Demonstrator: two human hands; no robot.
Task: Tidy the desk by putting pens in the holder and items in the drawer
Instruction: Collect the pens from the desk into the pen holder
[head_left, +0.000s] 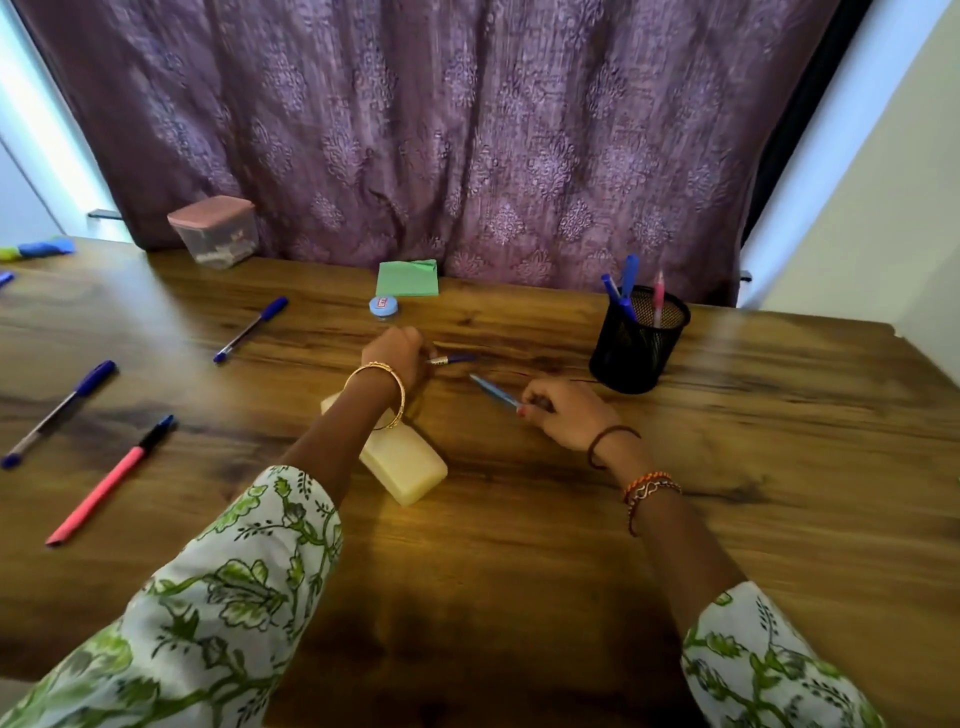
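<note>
Two pens: left hand (397, 358) grips one (451, 359), right hand (566, 415) another (493, 391).

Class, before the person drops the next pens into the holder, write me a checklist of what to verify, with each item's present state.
1. Right hand has its light blue pen gripped: ok, fingers closed on its end.
2. Left hand has the dark blue pen secured: cannot tell, the fist hides most of it.
3. Black mesh holder upright and within reach: ok, just beyond the right hand.
4. Room left in the holder: ok, only a few pens stand in it.
5. Path from right hand to holder free: ok, bare desk between.
6. Drawer open for other items: cannot tell, none in view.
</note>
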